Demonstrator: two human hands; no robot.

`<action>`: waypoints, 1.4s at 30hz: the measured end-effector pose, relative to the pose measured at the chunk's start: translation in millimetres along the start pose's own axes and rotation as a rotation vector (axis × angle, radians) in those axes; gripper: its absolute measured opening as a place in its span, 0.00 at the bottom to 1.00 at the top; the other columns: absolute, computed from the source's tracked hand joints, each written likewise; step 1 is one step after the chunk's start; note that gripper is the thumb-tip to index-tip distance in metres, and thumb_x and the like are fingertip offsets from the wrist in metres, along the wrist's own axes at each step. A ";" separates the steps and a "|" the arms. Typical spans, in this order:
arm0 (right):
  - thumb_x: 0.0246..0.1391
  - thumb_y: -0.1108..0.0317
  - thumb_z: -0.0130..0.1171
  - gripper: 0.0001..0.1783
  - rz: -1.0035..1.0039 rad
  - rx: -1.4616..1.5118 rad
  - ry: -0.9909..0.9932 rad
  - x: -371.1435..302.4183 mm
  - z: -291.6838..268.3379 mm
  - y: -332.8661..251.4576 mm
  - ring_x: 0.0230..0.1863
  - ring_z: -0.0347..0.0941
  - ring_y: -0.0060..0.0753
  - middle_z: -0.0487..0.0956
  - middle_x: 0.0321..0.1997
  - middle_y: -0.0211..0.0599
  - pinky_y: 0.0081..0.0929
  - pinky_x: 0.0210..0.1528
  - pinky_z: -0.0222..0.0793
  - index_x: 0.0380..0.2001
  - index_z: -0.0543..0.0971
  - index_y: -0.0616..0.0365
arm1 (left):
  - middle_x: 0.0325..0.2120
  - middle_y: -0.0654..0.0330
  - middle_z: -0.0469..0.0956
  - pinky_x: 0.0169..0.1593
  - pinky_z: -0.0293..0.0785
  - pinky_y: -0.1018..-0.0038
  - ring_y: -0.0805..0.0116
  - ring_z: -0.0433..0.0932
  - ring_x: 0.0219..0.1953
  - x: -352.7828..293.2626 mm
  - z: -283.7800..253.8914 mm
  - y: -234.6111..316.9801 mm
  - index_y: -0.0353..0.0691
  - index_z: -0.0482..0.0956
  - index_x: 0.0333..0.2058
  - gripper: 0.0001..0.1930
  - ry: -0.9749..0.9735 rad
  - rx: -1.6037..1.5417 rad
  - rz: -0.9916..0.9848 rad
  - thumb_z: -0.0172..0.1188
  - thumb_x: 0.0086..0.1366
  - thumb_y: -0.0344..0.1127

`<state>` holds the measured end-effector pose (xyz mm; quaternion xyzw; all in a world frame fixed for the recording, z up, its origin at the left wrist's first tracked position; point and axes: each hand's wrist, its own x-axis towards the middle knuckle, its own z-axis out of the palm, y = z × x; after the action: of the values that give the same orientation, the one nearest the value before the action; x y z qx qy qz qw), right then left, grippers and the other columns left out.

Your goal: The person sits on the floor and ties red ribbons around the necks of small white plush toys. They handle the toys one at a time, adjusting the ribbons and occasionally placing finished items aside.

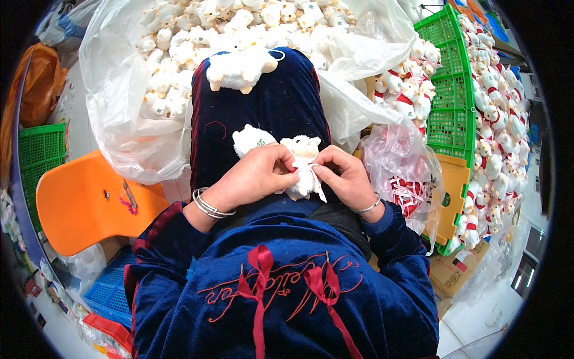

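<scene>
On my lap a small white plush animal (301, 145) sits upright between my two hands. A white ribbon (319, 184) crosses at its neck, and one end hangs down its front. My left hand (263, 173) is closed in a pinch at the neck, where a bit of red shows by the fingertips. My right hand (345, 179) pinches the ribbon on the other side. Just behind my left fingers lies a second white plush (248, 139), partly covered by the hand. Farther out, across my knees, rests another white plush animal (236, 70) with a thin loop.
A big clear plastic bag (113, 119) full of white plush toys stands beyond my knees. To the right are a plastic bag (388, 143) with red-and-white pieces, a green crate (451, 90) and many plush toys in red. An orange chair (89, 203) is at left.
</scene>
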<state>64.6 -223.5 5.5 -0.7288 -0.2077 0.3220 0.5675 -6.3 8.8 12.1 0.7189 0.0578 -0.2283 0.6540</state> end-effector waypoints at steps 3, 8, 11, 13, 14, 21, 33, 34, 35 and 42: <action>0.60 0.73 0.64 0.05 -0.012 0.021 -0.024 -1.6 2.6 -3.5 0.34 0.69 0.15 0.75 0.36 0.27 0.17 0.36 0.66 0.36 0.79 0.63 | 0.29 0.66 0.77 0.37 0.75 0.78 0.79 0.75 0.32 -10.1 4.0 -2.2 0.36 0.77 0.34 0.09 0.041 0.068 0.071 0.69 0.63 0.32; 0.60 0.75 0.63 0.03 -0.153 0.042 0.021 -0.2 6.7 -24.4 0.35 0.70 0.18 0.74 0.37 0.29 0.18 0.37 0.66 0.36 0.79 0.61 | 0.29 0.64 0.75 0.35 0.74 0.76 0.78 0.75 0.31 -23.3 7.6 18.2 0.37 0.73 0.31 0.10 0.038 -0.214 -0.004 0.68 0.63 0.31; 0.56 0.79 0.64 0.05 -0.505 -0.161 0.060 24.2 -1.8 -57.9 0.38 0.76 0.33 0.78 0.38 0.38 0.26 0.41 0.71 0.36 0.79 0.61 | 0.34 0.56 0.76 0.42 0.74 0.72 0.66 0.78 0.38 -24.6 -11.1 50.5 0.37 0.73 0.30 0.10 0.305 0.084 0.431 0.68 0.59 0.28; 0.54 0.80 0.64 0.07 -0.583 -0.258 0.085 49.8 1.4 -76.1 0.38 0.76 0.38 0.78 0.37 0.42 0.29 0.42 0.72 0.36 0.78 0.63 | 0.32 0.53 0.75 0.43 0.75 0.67 0.57 0.78 0.37 -17.1 -27.8 62.7 0.36 0.73 0.30 0.10 0.461 0.332 0.548 0.68 0.57 0.27; 0.54 0.80 0.64 0.06 -0.562 -0.270 0.098 64.7 2.6 -74.8 0.37 0.76 0.38 0.78 0.37 0.42 0.29 0.42 0.72 0.36 0.78 0.63 | 0.30 0.53 0.74 0.40 0.75 0.65 0.56 0.77 0.36 -9.8 -33.4 58.9 0.36 0.72 0.30 0.10 0.480 0.289 0.484 0.68 0.56 0.26; 0.58 0.71 0.63 0.07 -0.118 -0.180 0.080 107.5 27.6 -34.4 0.28 0.76 0.26 0.81 0.29 0.39 0.26 0.33 0.72 0.34 0.79 0.66 | 0.36 0.53 0.73 0.32 0.75 0.65 0.58 0.77 0.28 13.5 -41.1 -0.8 0.36 0.71 0.35 0.13 0.651 0.399 0.436 0.69 0.59 0.28; 0.65 0.70 0.57 0.14 0.365 0.255 -0.094 102.3 21.4 -46.5 0.19 0.79 0.27 0.81 0.35 0.41 0.20 0.17 0.72 0.49 0.69 0.65 | 0.22 0.63 0.74 0.24 0.71 0.74 0.72 0.73 0.18 30.1 -26.0 -15.0 0.37 0.70 0.38 0.17 0.751 0.340 0.378 0.73 0.59 0.33; 0.64 0.71 0.58 0.12 0.362 0.238 -0.081 102.0 20.8 -48.0 0.23 0.81 0.28 0.81 0.34 0.41 0.20 0.21 0.75 0.46 0.70 0.66 | 0.18 0.64 0.72 0.25 0.71 0.74 0.75 0.72 0.18 34.5 -26.0 -14.8 0.37 0.70 0.37 0.17 0.752 0.283 0.373 0.72 0.60 0.34; 0.64 0.71 0.58 0.12 0.339 0.222 -0.070 102.9 20.0 -47.8 0.24 0.82 0.28 0.81 0.34 0.41 0.20 0.23 0.76 0.45 0.70 0.66 | 0.19 0.64 0.72 0.25 0.71 0.75 0.76 0.72 0.18 35.4 -27.8 -13.5 0.37 0.70 0.37 0.17 0.716 0.225 0.341 0.72 0.60 0.34; 0.61 0.74 0.60 0.10 0.295 0.098 -0.105 100.5 10.5 -42.8 0.22 0.77 0.21 0.83 0.31 0.35 0.18 0.22 0.69 0.43 0.73 0.64 | 0.29 0.62 0.74 0.31 0.73 0.75 0.78 0.74 0.26 35.9 -45.2 -18.7 0.36 0.71 0.39 0.19 0.547 0.044 0.178 0.73 0.58 0.35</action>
<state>130.8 -137.6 21.5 -0.7049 -0.1120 0.4494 0.5373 29.9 47.3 -17.6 0.7700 0.1639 0.0313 0.6159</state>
